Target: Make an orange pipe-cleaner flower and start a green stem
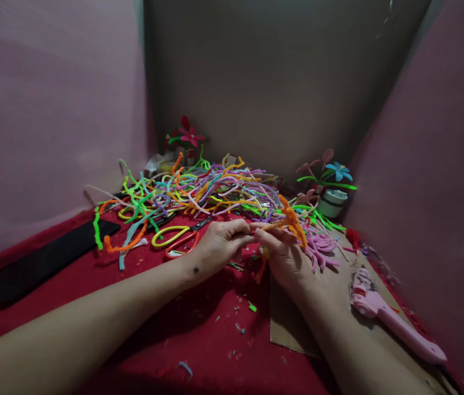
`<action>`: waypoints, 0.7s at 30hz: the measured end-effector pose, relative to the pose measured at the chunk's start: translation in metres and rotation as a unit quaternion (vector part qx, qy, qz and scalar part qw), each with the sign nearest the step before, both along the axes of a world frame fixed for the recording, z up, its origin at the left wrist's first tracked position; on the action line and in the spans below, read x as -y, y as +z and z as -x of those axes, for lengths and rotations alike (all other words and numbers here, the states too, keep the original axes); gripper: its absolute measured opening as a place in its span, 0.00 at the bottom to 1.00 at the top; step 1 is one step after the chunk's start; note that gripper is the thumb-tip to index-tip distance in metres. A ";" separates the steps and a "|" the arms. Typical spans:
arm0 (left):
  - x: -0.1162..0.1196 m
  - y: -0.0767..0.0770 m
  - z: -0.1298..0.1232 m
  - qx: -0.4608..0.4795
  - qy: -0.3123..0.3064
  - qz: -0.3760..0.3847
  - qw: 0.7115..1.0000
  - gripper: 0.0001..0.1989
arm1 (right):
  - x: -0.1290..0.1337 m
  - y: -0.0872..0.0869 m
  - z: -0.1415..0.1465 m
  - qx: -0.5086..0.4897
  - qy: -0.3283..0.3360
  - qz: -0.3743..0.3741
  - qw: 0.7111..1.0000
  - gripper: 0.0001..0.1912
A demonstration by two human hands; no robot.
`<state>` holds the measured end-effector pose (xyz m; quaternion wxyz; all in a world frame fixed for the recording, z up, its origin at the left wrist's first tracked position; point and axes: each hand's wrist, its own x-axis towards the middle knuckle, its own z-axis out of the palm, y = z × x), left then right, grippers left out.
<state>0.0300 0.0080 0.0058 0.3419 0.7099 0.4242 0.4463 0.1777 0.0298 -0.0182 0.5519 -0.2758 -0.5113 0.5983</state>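
Both hands meet over the middle of the table. My right hand [287,258] is closed on an orange pipe cleaner flower [293,219], whose looped head points away to the right. The fingers of my left hand [224,241] are pinched at the left end of its stem, close to the right fingertips. Exactly what lies between the left fingertips is partly hidden. An orange strand [261,269] hangs below the hands. Scissors with yellow and red handles [171,236] lie just left of my left hand.
A tangled heap of coloured pipe cleaners [215,189] spreads behind the hands. At right, a pink glue gun [396,323] rests on cardboard [292,323]. A black flat object [43,263] lies left. Pipe cleaner flowers [339,171] stand by a small pale pot [333,203]. Red cloth [141,329] covers the table.
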 end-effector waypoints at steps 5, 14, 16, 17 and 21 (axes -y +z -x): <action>-0.001 0.008 0.004 0.072 -0.046 0.096 0.992 0.07 | 0.005 0.007 0.000 0.028 0.032 -0.044 0.998 0.12; -0.007 0.005 0.008 0.197 -0.151 0.233 0.940 0.07 | -0.003 0.003 -0.007 0.001 0.028 -0.018 0.999 0.09; -0.008 0.004 0.010 0.213 -0.186 0.268 0.921 0.07 | -0.004 0.003 -0.008 -0.011 0.058 0.001 0.998 0.10; -0.009 0.004 0.011 0.215 -0.205 0.285 0.911 0.06 | -0.003 0.003 -0.009 -0.016 0.077 0.012 0.997 0.10; -0.010 0.002 0.014 0.226 -0.270 0.332 0.875 0.05 | 0.000 0.006 -0.010 -0.039 0.136 0.033 0.989 0.13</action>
